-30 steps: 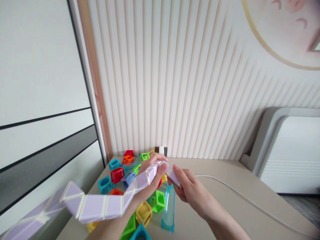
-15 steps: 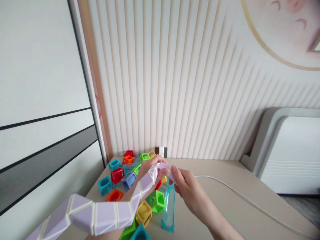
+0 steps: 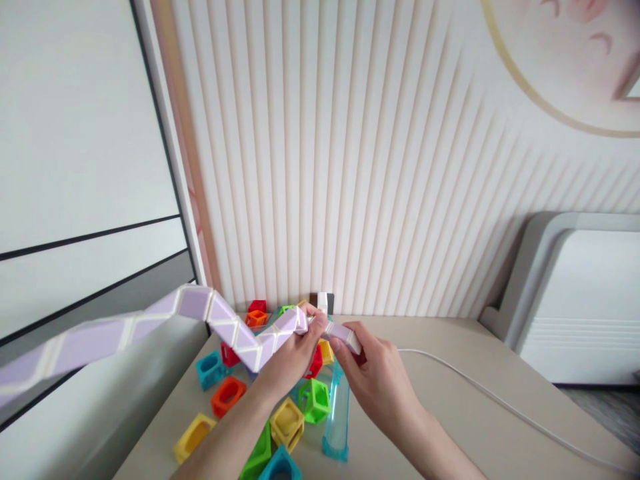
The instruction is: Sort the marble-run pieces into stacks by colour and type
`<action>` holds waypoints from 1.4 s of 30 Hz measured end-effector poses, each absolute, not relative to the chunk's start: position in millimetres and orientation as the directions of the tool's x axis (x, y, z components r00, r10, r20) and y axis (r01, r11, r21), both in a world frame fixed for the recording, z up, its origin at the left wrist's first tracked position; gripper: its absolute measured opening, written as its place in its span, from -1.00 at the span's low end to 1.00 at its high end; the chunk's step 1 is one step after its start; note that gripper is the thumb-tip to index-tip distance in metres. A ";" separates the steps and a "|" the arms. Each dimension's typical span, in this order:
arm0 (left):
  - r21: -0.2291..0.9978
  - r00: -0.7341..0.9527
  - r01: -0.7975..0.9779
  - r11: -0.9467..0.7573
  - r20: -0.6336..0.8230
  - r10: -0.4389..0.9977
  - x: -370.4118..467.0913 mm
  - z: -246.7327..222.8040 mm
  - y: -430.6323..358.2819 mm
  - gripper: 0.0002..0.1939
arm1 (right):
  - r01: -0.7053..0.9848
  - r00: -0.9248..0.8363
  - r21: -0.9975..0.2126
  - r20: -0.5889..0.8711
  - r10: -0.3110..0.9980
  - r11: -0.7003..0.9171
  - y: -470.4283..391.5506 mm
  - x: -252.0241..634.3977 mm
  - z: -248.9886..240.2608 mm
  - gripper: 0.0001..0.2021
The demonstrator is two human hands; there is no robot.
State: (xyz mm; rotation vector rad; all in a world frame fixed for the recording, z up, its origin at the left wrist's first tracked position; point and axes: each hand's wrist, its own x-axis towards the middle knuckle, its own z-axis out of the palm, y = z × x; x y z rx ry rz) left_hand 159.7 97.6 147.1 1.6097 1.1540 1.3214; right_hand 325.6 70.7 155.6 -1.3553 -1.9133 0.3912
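A long purple-and-white snake puzzle (image 3: 195, 303), made of linked wedge segments, is held in the air above the table. My left hand (image 3: 306, 340) is closed round it near its right end, the thumb on top. My right hand (image 3: 370, 363) pinches the end segments between thumb and fingers. From my left hand the chain zigzags left and runs out past the left edge of the view. Below my hands lie a green cube block (image 3: 315, 401), a yellow cube block (image 3: 287, 425) and a clear blue track piece (image 3: 337, 420).
More hollow blocks, such as an orange one (image 3: 228, 396) and a teal one (image 3: 210, 370), lie on the left of the beige table (image 3: 430, 400). A white cable (image 3: 465, 378) crosses the right side. Behind stands a ribbed wall (image 3: 350, 167) with a white plug (image 3: 323, 302).
The snake puzzle's free part has swung upward on the left and bends differently. My left hand has turned, its back and thumb now uppermost. My right hand still grips the end.
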 end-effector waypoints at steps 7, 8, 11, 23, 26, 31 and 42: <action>0.962 0.126 -0.022 -0.273 0.274 0.954 166.0 128.5 104.7 -0.63 | 0.755 -0.168 -0.529 0.415 0.894 0.387 73.7 324.3 150.1 -0.64; 0.963 0.129 -0.042 -0.267 0.270 0.954 167.1 128.0 104.7 -0.63 | 0.762 -0.170 -0.521 0.413 0.895 0.385 73.9 324.2 150.1 -0.64; 0.966 0.126 -0.075 -0.248 0.256 0.958 169.7 127.3 103.9 -0.62 | 0.778 -0.183 -0.495 0.412 0.893 0.388 74.7 325.0 150.4 -0.62; 0.975 0.067 0.018 -0.223 0.221 0.973 170.6 131.2 104.1 -0.57 | 0.808 -0.299 -0.354 0.444 0.845 0.471 77.4 332.2 150.5 -0.68; 0.980 0.073 0.009 -0.200 0.199 0.977 170.2 133.4 104.0 -0.59 | 0.819 -0.320 -0.305 0.459 0.829 0.485 76.5 332.3 149.1 -0.67; 0.981 -0.019 0.005 -0.196 0.196 0.980 171.1 133.7 103.2 -0.61 | 0.816 -0.355 -0.240 0.510 0.783 0.526 78.6 332.4 147.0 -0.67; 0.989 -0.012 -0.101 -0.106 0.105 0.994 175.7 127.6 104.8 -0.65 | 0.777 -0.521 0.052 0.612 0.595 0.627 83.7 336.2 146.2 -0.68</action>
